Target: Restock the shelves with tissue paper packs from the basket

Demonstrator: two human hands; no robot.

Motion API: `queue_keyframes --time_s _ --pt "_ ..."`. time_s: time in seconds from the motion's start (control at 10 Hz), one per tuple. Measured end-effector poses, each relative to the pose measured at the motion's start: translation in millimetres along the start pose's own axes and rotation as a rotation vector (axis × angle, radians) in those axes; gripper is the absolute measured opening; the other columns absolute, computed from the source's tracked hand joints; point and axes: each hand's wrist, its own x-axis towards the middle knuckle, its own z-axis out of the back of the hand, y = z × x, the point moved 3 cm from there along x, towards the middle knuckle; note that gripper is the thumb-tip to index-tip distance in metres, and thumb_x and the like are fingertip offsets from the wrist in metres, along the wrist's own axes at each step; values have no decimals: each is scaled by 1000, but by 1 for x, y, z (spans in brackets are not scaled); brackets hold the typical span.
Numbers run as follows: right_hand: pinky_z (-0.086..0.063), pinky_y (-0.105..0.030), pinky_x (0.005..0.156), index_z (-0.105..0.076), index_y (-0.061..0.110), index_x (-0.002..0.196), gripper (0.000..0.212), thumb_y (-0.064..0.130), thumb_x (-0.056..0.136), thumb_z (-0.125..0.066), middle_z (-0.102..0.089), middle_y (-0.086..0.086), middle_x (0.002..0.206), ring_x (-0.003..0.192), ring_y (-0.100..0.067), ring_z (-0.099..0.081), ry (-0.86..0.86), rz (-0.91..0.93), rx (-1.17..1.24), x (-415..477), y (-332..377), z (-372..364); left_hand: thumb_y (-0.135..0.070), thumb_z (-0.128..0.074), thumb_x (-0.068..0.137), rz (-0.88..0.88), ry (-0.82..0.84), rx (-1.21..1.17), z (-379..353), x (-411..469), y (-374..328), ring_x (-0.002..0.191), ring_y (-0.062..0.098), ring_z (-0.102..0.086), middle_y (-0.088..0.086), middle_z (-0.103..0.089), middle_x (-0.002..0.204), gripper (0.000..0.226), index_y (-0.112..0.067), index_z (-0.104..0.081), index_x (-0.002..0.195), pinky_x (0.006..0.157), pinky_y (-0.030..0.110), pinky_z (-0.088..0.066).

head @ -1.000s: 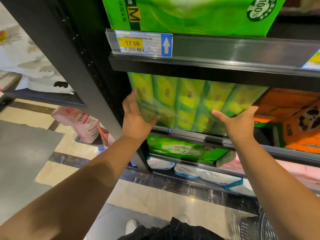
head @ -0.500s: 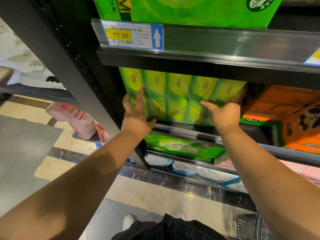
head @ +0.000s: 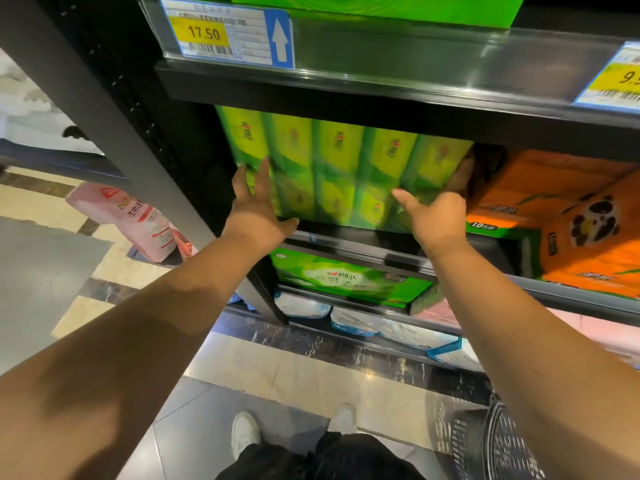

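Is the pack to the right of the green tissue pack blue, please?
No, an orange pack stands right of the green tissue pack.

Glossy plastic-wrapped tissue pack point(head: 346, 168), matt black metal shelf point(head: 346, 95)

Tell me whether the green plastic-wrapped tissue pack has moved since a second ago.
Yes. The green plastic-wrapped tissue pack went deeper into the shelf: its lower edge now sits behind the black metal shelf rail.

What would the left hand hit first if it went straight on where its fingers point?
The green tissue pack: the left hand lies with straight fingers on its left end, so going on would likely push it deeper into the shelf. Depth behind is unclear.
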Motion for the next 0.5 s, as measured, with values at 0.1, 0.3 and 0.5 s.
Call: queue_keyframes --time_s 0.1,0.3,0.5 --pt "-40 -39 99 -44 -2 124 78 49 74 -75 -45 -23 127 117 -35 -46 58 38 65 -15 -10 3 -34 -76 77 -105 -18 67 -11 -17 3 128 39 -43 10 -5 156 100 -27 -11 152 103 44 -42" --pt "-40 -52 99 -36 26 140 84 61 72 -70 -44 -12 136 124 -38 -42 177 122 -359 -51 -27 16 -49 -71 78 -165 56 323 -14 -46 1 127 38 -42 18 -36 143 91 -22 -22 150 108 48 -33" --pt "-28 -62 105 -29 33 146 87 70 74 -62 -30 -8 151 136 -39 -26 350 119 -691 -107 -29 34 -63 -65 76 -298 117 516 0 -81 8 139 29 -28 9 -34 150 90 -26 -26 148 115 55 -17"
